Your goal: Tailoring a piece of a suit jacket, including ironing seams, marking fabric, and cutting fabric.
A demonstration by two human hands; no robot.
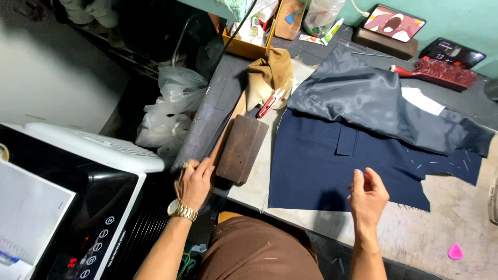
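Overhead, I see one yellow open-topped plastic tray (pixel 248 47) at upper centre of the frame; it holds small bottles and tubes, too crowded for me to count. Right of it stands one clear plastic jar (pixel 320 15), contents unclear. At centre left, beside the bench, two white plastic bags (pixel 168 111) sit bunched together, contents hidden.

Left hand (pixel 194 181), lower centre-left: fingers curled over the near end of a long wooden strip (pixel 224 132) lying along the bench edge, gripping it as far as I can tell. One gold metal wristwatch (pixel 181 210) on that wrist. Just right of the hand lies one dark brown rectangular wooden block (pixel 241 149), close beside the fingers.

Right hand (pixel 367 194), lower centre-right: holding nothing I can see, fingers loosely bent and raised just above the near edge of the navy blue cloth panel (pixel 321 166). That panel lies flat at mid-frame on the pale worktable (pixel 456 218). One piece of grey-blue shiny lining fabric (pixel 363 98) overlaps its far edge.

Other counts: one tan cloth bundle (pixel 270 72) above the block; one pair of red-handled thread snips (pixel 270 102) against it; one red-bristled brush (pixel 441 72) at upper right; two phone-like screens (pixel 395 23) at top right; one pink teardrop chalk (pixel 455 252) at lower right; one white-and-black appliance with a button panel (pixel 93 207) at lower left.
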